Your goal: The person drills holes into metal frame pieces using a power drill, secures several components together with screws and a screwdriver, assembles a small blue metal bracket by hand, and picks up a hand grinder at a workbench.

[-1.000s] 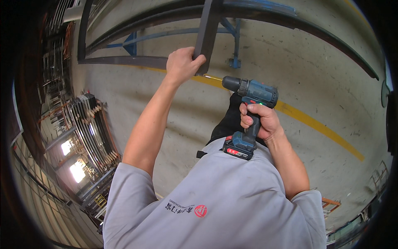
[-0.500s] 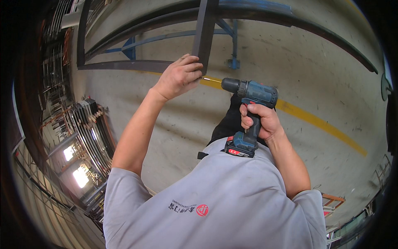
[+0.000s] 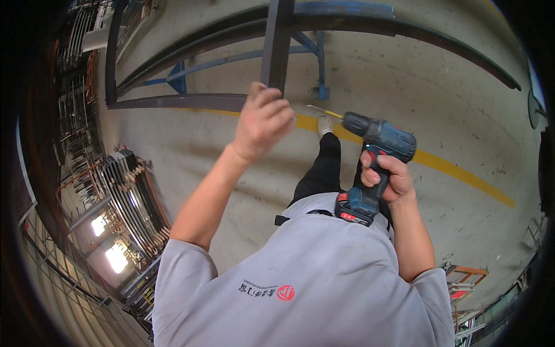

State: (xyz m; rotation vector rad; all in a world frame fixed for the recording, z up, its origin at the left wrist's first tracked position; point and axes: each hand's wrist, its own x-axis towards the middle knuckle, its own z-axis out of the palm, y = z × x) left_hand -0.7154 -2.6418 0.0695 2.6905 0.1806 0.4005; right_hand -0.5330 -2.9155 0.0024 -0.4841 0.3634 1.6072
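Drill [image 3: 393,140] in your right hand [image 3: 395,174]

You are gripping its handle [image 3: 375,191] near your shirt [image 3: 347,260], the best hold: it is probably weighing much. Your left hand [image 3: 265,122] is hanging half-curled by the bar [image 3: 276,52]; whether holding something, I cannot tell

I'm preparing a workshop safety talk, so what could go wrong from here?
The drill bit points toward the side where the left hand is, so an accidental start might injure that hand if it strayed into the way. Only the right hand holds the cordless drill; if that grip slipped, it might fall near the light-coloured shoe.
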